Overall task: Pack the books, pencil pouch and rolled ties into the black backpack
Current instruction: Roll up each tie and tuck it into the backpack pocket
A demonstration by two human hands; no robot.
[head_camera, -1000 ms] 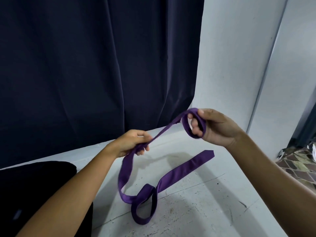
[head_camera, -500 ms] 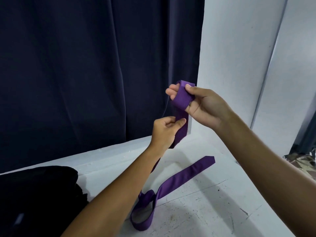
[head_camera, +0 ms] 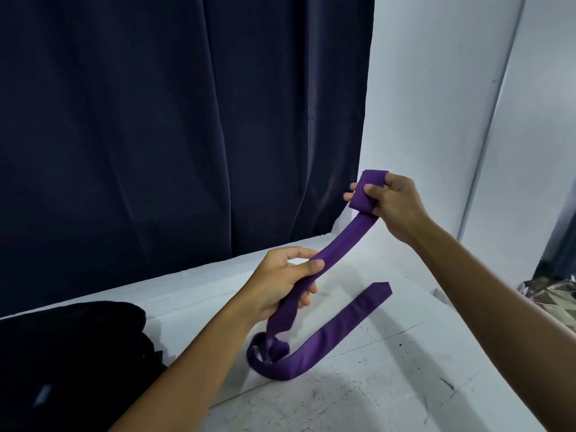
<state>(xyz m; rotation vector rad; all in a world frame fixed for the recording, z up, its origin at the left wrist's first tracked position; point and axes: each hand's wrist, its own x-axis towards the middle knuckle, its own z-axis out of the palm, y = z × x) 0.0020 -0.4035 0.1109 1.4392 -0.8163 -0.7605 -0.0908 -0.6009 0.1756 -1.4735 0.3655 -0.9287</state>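
- Purple tie (head_camera: 335, 246): one item, partly wound. I log its wound end as a small flat coil held up at right, in front of the white wall; from there the band runs down and left through the air to the other hand, drops to the table, curls into a loose loop (head_camera: 268, 353) at near centre, then lies flat out to the right, ending in a pointed tip (head_camera: 381, 289).
- Right hand (head_camera: 394, 204): raised, fingers curled and clamped on the coil, thumb pressed on its near face, fingertips (head_camera: 350, 190) showing past its left edge.
- Left hand (head_camera: 285, 280): lower and nearer than the right, fingers curled round the free band, thumb lying along its top; the band passes through the fist and out below.
- Black backpack (head_camera: 71, 353): on the table at near left, well apart from the tie's loop (I cannot tell from here whether it is open or zipped).
- White table (head_camera: 389, 385): scuffed and speckled, bearing the backpack and the tie's loose length.
- Dark blue curtain (head_camera: 171, 120): hangs along the far side, filling the left and centre.
- White wall (head_camera: 436, 104): far right, beside the curtain.
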